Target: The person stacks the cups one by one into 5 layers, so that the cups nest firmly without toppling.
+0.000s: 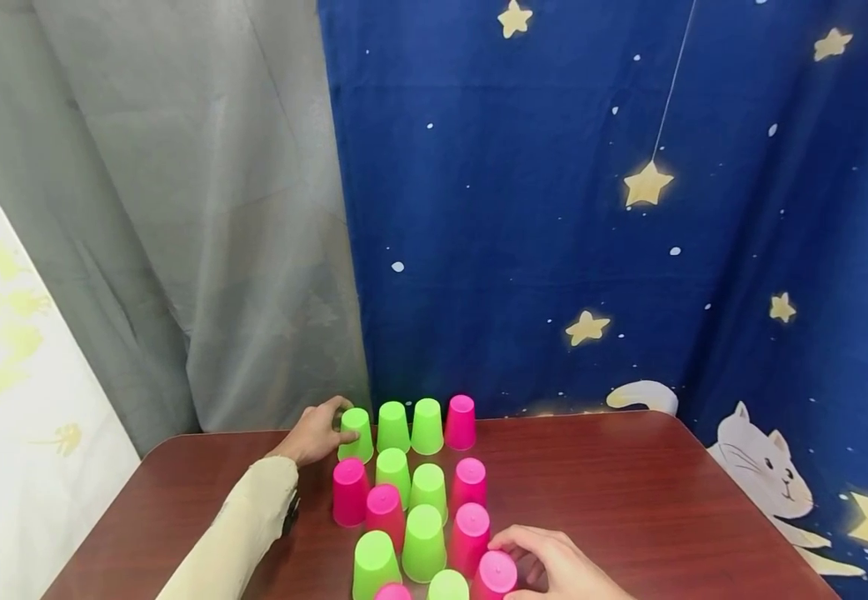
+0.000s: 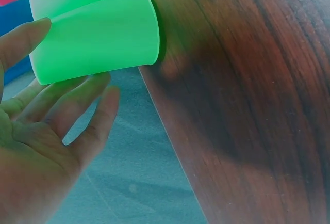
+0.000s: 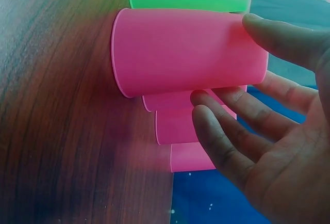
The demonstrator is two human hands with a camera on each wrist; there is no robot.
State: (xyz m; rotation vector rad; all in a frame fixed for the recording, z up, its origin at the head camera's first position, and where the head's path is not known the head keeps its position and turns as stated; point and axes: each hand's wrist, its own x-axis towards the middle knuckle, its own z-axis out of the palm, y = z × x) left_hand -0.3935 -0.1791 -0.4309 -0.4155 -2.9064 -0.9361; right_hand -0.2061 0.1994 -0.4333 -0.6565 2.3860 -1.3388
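Note:
Upside-down green and pink plastic cups stand in rows on the table. At the back left corner of the group, my left hand (image 1: 319, 432) holds a green cup (image 1: 360, 450) between thumb and fingers. In the left wrist view, the thumb lies on the near side of that green cup (image 2: 103, 38) and the fingertips sit along its other side. My right hand (image 1: 563, 568) grips the pink cup (image 1: 496, 573) at the front right of the group. The right wrist view has its thumb and fingers on either side of this pink cup (image 3: 191, 51), near the base.
A pink cup (image 1: 461, 421) ends the back row, close to the far table edge. Another pink cup (image 1: 350, 493) and a green cup (image 1: 376, 567) line the left side. The brown wooden table (image 1: 629, 492) meets a blue star curtain (image 1: 516, 250) behind.

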